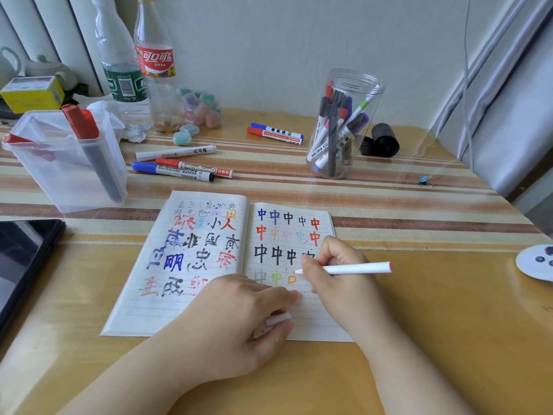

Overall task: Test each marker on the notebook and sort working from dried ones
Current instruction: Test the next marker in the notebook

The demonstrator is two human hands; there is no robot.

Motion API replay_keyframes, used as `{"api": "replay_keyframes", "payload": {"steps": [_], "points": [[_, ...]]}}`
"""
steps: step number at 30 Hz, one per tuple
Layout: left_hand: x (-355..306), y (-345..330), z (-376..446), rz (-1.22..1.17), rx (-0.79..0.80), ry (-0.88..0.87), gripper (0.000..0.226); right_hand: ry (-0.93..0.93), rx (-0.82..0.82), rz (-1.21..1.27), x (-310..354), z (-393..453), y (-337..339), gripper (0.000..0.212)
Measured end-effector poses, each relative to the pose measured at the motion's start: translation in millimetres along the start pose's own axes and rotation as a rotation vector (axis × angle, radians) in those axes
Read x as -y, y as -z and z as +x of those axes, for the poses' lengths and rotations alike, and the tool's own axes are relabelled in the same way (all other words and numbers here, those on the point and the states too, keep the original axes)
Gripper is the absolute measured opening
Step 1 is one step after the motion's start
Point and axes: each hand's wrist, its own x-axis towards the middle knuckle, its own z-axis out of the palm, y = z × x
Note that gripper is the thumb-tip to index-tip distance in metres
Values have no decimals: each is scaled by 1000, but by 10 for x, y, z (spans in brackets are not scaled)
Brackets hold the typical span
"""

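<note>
An open lined notebook [191, 310] lies on the table, both pages covered with coloured test characters. My right hand [338, 274] grips a thin white marker with an orange tip [359, 268], its nib just above an orange square on the right page. My left hand [239, 319] rests on the notebook's lower edge, fingers closed around a small white cap [276, 320]. A round clear jar [344, 127] holds several markers. A square clear container [68, 163] at the left holds red-capped markers. Three markers [182, 166] lie beyond the notebook and two more markers [275, 133] further back.
Two plastic bottles [140, 64] stand at the back left beside a small tub of pastel erasers [200, 110]. A dark tablet [24, 259] lies at the left edge. A black cylinder [384, 140] sits behind the jar, a binder clip [425, 179] and a white disc [535, 262] at the right.
</note>
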Motion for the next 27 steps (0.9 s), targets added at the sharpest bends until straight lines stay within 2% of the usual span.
{"api": "replay_keyframes", "payload": {"steps": [4,9,13,17,21,27], "points": [[0,0,-4,-5,2,-6,26,-8,32,-18,21,-14,-7,32],[-12,23,-7,-45,-1,-1,10,-56,111,-24,46,-36,41,37],[-11,68,-18,-165,-121,92,16,-34,66,52,58,-46,34,36],[22,103,9,-240,-260,171,16,74,-27,227,128,-59,81,36],[62,101,33,-389,-298,280,13,168,93,393,258,-87,143,30],[39,107,40,-489,-279,312,4,186,205,383,342,-62,125,25]]}}
